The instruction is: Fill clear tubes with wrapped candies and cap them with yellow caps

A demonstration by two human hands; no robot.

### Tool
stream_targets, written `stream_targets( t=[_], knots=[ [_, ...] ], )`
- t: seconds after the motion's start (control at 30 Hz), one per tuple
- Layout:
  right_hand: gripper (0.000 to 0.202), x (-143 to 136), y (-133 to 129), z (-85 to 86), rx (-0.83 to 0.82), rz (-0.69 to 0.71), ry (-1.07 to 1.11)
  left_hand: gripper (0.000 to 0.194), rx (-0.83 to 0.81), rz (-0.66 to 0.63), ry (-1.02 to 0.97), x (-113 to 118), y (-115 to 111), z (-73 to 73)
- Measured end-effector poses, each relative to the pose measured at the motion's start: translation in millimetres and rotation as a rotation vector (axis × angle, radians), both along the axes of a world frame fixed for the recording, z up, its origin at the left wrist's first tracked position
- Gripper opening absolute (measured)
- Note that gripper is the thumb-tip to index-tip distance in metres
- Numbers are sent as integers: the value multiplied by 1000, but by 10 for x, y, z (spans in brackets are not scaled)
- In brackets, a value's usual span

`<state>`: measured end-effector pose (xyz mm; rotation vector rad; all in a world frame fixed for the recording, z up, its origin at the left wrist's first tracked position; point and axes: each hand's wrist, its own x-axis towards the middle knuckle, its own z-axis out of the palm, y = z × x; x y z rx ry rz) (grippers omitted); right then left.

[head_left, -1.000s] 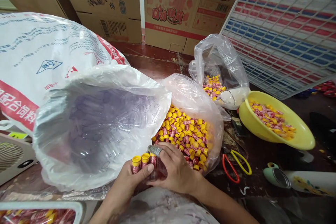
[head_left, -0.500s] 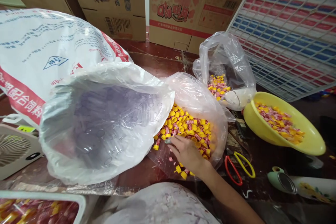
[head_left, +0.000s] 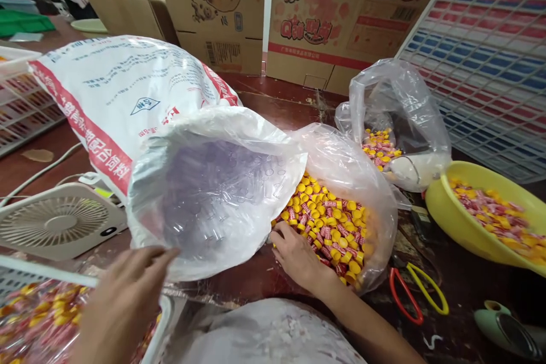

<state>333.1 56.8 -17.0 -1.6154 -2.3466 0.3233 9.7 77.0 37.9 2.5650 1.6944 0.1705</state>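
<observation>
My left hand [head_left: 128, 290] is over the near left, smeared by motion, its fingers pointing right toward the rim of a white sack [head_left: 143, 239] lined with clear plastic. Several clear plastic tubes [head_left: 217, 205] lie inside that sack. My right hand [head_left: 301, 256] rests at the left edge of a pile of yellow caps with red-and-white wrapped pieces [head_left: 336, 222], which spills from a clear plastic bag [head_left: 375, 199]. Its fingers are bent closed at the pile; anything between the fingertips is too small to make out.
At the lower left stands a white basket [head_left: 168, 318] of filled, capped tubes, with a small fan [head_left: 60, 222] behind. Red-and-yellow-handled scissors [head_left: 420, 290] and a yellow bowl [head_left: 439, 199] lie to the right. Cardboard boxes [head_left: 341, 68] and a white wire rack [head_left: 478, 68] stand behind.
My left hand has come into view at the lower left. The view has shifted left, and the few loose caps near my right wrist are no longer seen. My right hand stays by the pile.
</observation>
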Motion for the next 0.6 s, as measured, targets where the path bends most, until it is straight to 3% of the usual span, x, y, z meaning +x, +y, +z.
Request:
stream_targets(
  t=[0.1,0.17,0.37,0.6],
  knots=[
    [14,31,-30,82,59,-50,170,45,-64,-138,215,323,142,-2],
    [10,62,-67,203,89,-115,327,44,-106,-165,309,478,282,-49],
    [6,77,-143,543,131,-123,679,49,-80,-198,289,494,397,-214],
    [14,-35,-85,457,89,-164,751,50,-180,-149,348,557,405,-134]
  ],
)
